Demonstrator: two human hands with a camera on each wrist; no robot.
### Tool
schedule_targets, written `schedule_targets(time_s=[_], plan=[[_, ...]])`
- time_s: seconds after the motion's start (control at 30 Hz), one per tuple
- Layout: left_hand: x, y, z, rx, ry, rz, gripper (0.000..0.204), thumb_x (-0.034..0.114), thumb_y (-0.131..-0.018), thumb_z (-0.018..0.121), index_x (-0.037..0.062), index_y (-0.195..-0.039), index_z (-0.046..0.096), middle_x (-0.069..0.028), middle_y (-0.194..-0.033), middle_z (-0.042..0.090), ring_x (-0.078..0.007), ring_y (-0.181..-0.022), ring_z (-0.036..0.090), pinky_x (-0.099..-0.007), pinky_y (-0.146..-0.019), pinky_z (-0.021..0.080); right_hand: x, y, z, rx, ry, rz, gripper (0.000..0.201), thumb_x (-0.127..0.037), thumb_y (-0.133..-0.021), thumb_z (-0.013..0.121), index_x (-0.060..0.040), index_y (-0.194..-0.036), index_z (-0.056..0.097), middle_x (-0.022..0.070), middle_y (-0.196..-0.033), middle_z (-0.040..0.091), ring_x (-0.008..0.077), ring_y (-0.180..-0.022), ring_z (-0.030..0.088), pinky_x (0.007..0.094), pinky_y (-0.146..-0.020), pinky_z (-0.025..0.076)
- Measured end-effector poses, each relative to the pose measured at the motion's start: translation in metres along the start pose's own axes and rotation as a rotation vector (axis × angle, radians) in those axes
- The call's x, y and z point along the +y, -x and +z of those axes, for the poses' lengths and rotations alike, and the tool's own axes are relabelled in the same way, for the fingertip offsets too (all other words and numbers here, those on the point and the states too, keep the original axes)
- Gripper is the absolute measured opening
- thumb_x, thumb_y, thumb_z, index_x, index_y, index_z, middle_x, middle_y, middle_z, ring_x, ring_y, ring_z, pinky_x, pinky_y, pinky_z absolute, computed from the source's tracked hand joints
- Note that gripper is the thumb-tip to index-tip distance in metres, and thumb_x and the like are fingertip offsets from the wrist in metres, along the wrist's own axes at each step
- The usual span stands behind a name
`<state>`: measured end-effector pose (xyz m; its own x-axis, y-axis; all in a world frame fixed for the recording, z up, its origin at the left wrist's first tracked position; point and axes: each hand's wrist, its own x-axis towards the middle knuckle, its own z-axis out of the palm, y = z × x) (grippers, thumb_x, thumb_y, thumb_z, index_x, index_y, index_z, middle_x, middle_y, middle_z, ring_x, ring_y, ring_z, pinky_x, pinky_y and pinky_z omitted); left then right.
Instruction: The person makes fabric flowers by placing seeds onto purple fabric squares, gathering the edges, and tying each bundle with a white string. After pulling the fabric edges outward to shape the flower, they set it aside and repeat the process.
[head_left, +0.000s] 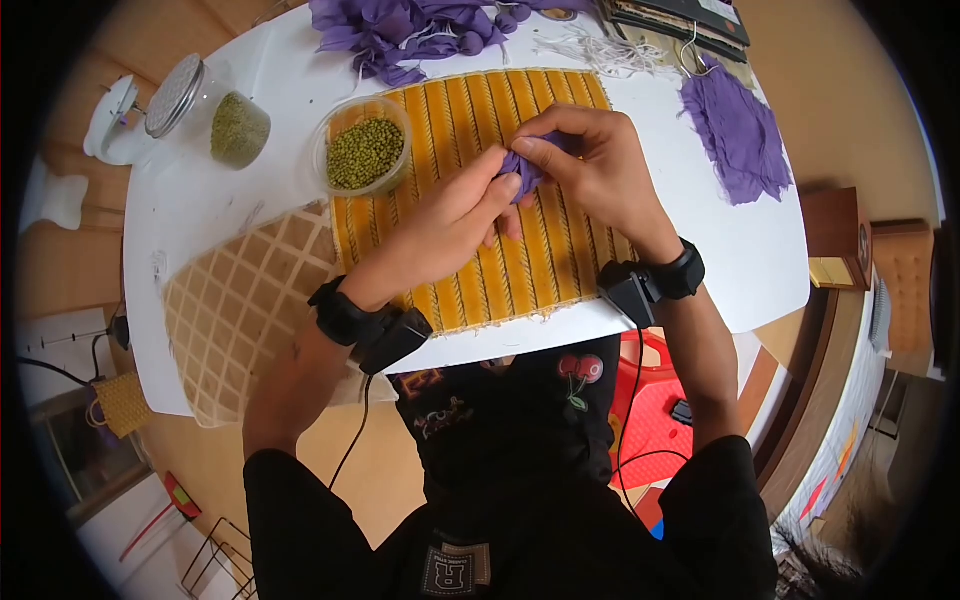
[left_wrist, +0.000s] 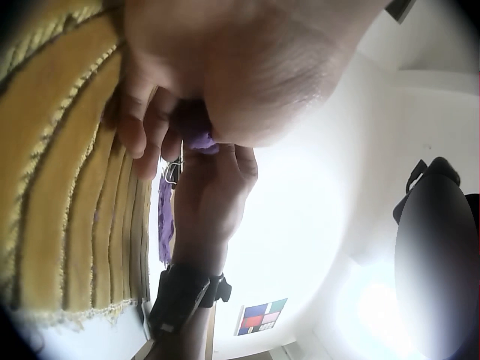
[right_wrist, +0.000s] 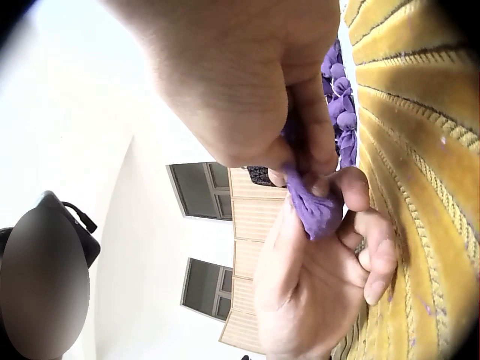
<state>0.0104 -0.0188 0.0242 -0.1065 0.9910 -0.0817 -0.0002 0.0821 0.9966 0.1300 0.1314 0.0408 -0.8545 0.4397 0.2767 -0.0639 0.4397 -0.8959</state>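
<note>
Both hands meet over the yellow striped cloth [head_left: 450,270], working on one small piece of purple fabric [right_wrist: 319,214] gathered into a rounded pouch. My left hand [head_left: 450,220] pinches the pouch from the left, thumb and forefinger on it. From the upper right my right hand [head_left: 600,165] pinches the bunched neck of the fabric between thumb and fingers. In the right wrist view the pouch bulges out below the right fingertips, against the left fingers. What is inside the fabric is hidden.
A plastic tub of green beans [head_left: 365,155] stands left of the hands, near a tipped jar [head_left: 235,125]. Purple fabric pouches [head_left: 420,35] lie at the back. White strings [head_left: 610,50] and a stack of purple cloth squares [head_left: 735,130] are on the right. A lattice-patterned cloth [head_left: 250,300] hangs over the front edge.
</note>
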Motion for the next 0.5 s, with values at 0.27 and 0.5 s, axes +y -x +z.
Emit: schedule_targets(time_s=[0.27, 0.5], plan=[[0.002, -0.001, -0.005, -0.092, -0.076, -0.026, 0.023, 0.021, -0.104, 0.036, 0.0022, -0.11, 0.047, -0.0043, -0.086, 0.054, -0.0087, -0.07, 0.054, -0.0205, -0.061, 0.043, -0.003, 0.0, -0.002, -0.041, 0.037, 0.078, 0.013, -0.01, -0.087, 0.066, 0.0022, -0.093, 0.069, 0.0076, -0.075, 0.068, 0.0092, -0.062, 0.061, 0.0245, -0.058, 0.048], [-0.007, -0.005, -0.005, -0.027, 0.284, -0.062, 0.02, 0.022, -0.103, 0.038, 0.0046, -0.098, 0.048, -0.0026, -0.078, 0.054, -0.0091, -0.063, 0.054, -0.0209, -0.056, 0.041, -0.007, -0.001, -0.01, 0.025, -0.059, 0.001, 0.018, -0.012, -0.085, 0.069, -0.0028, -0.101, 0.065, 0.001, -0.077, 0.063, 0.0071, -0.061, 0.056, 0.0224, -0.053, 0.043]])
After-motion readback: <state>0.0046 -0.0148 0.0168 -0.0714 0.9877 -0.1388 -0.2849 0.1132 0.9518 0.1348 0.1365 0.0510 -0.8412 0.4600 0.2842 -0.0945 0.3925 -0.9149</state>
